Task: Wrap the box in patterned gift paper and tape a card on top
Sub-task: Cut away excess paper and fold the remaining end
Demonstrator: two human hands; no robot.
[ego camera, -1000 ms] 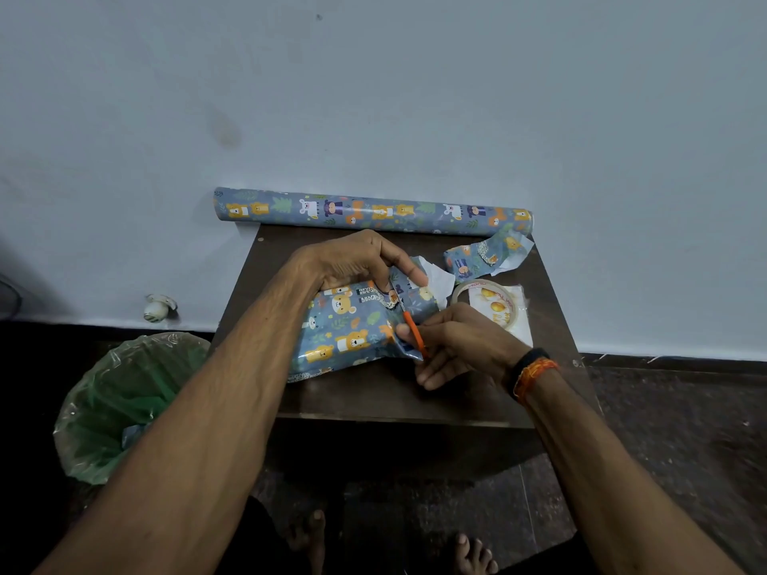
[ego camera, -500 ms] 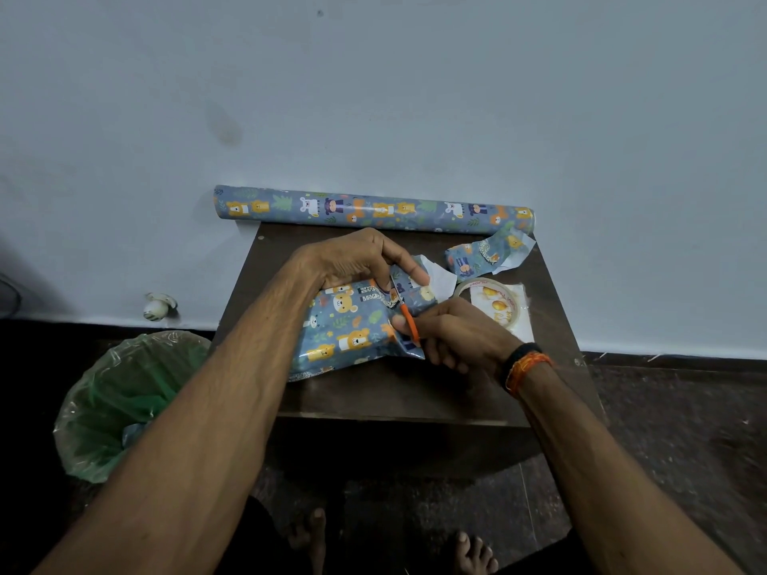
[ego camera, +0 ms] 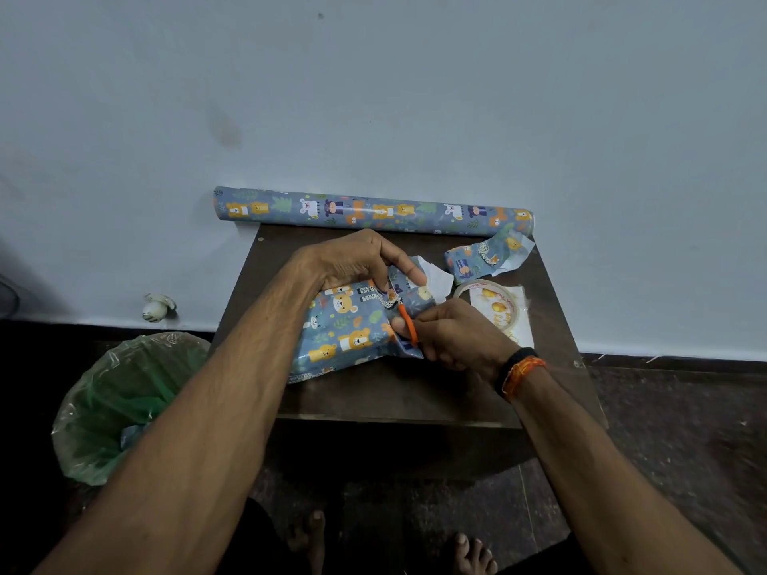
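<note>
— Where do we have the box (ego camera: 344, 329)?

— On the small dark table (ego camera: 373, 396), mostly covered in the blue animal paper. Our left hand (ego camera: 352, 259) pinches the loose paper flap (ego camera: 409, 280) at its far right end.

— And our right hand (ego camera: 456, 334)?

— Its fingers are curled round orange-handled scissors (ego camera: 409, 323), at that same flap.

— The card (ego camera: 512, 313)?

— Beside our right hand, under the tape ring (ego camera: 477, 286). The paper roll (ego camera: 373, 211) lies along the wall.
</note>
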